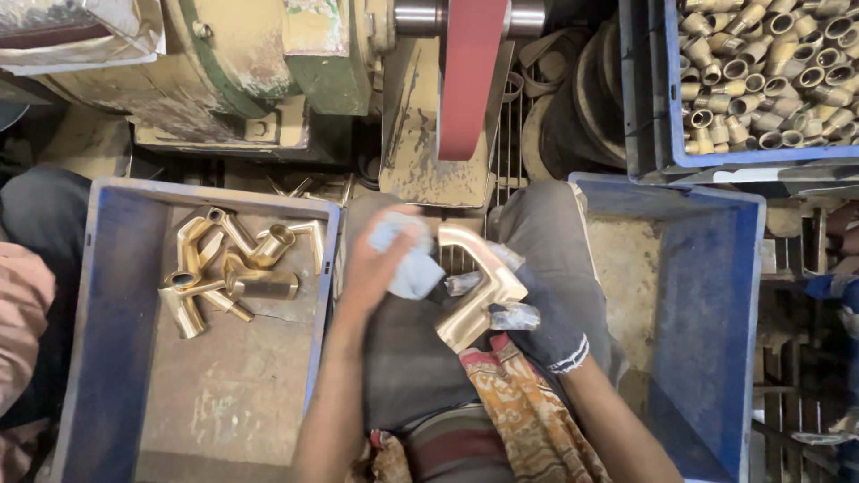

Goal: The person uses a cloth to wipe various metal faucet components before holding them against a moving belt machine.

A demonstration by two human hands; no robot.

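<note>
Brass elbow (474,291) sits clamped in our gloved right hand (546,326) while our left hand (385,259) grips a cloth (407,255) against it, finished pieces (237,268) left of it.

brass elbow fitting (474,286) | bent roughly at a right angle, golden, kinda matte sheen | held up over the lap, bend pointing up-right, one leg running down-left | pale blue cloth (407,259) bunched against its left end | looks hollow, can't really tell from here
</note>
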